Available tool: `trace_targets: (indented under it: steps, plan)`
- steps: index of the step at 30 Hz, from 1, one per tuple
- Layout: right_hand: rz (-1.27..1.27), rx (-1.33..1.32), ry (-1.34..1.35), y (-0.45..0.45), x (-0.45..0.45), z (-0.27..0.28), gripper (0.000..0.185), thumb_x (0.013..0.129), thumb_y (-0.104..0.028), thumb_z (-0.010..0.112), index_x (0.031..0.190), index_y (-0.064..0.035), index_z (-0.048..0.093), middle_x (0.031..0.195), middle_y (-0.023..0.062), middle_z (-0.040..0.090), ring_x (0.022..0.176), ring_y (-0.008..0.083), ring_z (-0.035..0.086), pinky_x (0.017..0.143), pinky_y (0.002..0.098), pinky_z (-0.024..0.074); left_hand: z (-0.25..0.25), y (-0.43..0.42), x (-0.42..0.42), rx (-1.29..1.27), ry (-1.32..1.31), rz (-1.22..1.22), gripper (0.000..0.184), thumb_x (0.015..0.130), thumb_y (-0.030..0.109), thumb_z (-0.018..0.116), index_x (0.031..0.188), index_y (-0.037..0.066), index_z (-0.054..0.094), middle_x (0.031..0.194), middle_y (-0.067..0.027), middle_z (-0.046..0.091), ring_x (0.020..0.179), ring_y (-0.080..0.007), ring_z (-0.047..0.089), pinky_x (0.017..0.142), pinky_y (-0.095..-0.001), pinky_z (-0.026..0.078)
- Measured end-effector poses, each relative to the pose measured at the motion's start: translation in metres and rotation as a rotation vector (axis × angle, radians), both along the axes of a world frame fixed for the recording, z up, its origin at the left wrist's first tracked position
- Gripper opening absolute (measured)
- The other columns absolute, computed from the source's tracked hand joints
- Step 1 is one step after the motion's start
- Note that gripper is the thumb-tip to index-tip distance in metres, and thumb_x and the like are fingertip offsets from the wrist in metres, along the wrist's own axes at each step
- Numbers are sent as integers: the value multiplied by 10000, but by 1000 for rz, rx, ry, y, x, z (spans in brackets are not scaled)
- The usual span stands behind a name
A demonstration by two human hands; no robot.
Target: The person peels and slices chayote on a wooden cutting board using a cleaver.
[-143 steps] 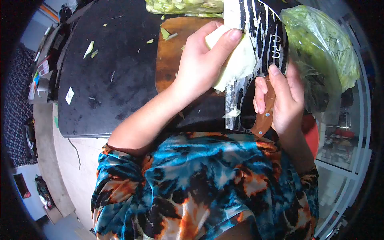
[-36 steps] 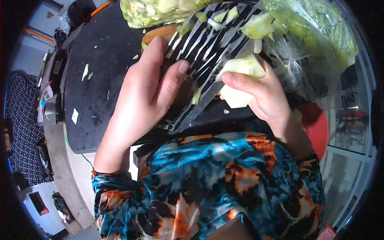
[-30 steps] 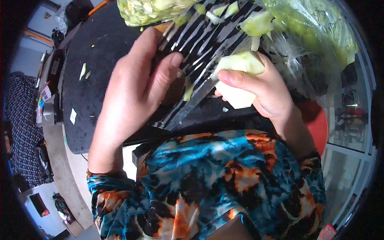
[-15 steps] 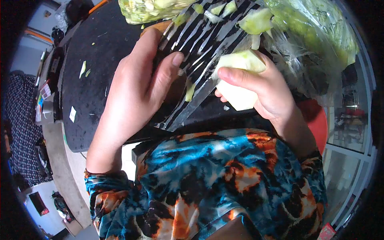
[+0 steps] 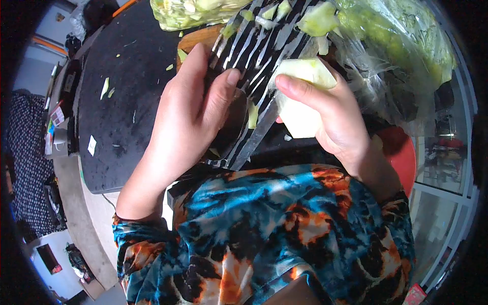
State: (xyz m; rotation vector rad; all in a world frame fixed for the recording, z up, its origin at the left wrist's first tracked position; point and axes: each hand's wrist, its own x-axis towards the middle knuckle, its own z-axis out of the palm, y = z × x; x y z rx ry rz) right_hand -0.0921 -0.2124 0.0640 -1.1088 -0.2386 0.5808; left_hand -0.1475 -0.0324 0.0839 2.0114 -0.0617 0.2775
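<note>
**Knife (image 5: 262, 56) and vegetable chunk (image 5: 302, 116) in hand over a black table (image 5: 119, 137)**

My right hand (image 5: 335, 104) grips the pale vegetable chunk, thumb across its face, just beside the knife's broad, streaked blade. My left hand (image 5: 189, 101) is curled around the knife, its handle hidden from view. Green scraps (image 5: 317, 19) lie on the upper blade. Beyond, a wooden board (image 5: 201, 38) shows in part near a bag of cut pieces (image 5: 198, 12); a clear bag of greens (image 5: 406, 43) rests at right.
</note>
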Motion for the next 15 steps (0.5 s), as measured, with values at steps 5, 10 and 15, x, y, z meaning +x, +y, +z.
trace_targets:
  steps: [5, 10, 15]
  plan:
    - [-60, 77, -15, 3, -2, -5, 199, 786, -116, 693, 953, -47, 609, 793, -2, 619, 665, 52, 569, 572, 205, 447, 2, -4, -4, -71, 122, -2, 434, 936, 148, 503, 1286, -54, 345, 834, -2, 506, 678, -38, 453, 537, -165, 382]
    - [-122, 129, -23, 8, -3, -6, 203, 783, -100, 693, 956, -41, 605, 818, 1, 627, 708, 63, 579, 612, 215, 454, -3, -11, -4, -253, 150, -24, 317, 939, 147, 493, 1170, -22, 357, 742, 10, 470, 605, -35, 422, 484, -170, 352]
    - [-208, 175, -55, 14, -2, -14, 207, 782, -94, 690, 959, -29, 604, 841, 13, 633, 729, 72, 586, 630, 218, 457, -15, -21, -1, -355, 61, -3, 132, 930, 133, 497, 937, 38, 405, 643, 20, 446, 514, -37, 413, 429, -190, 331]
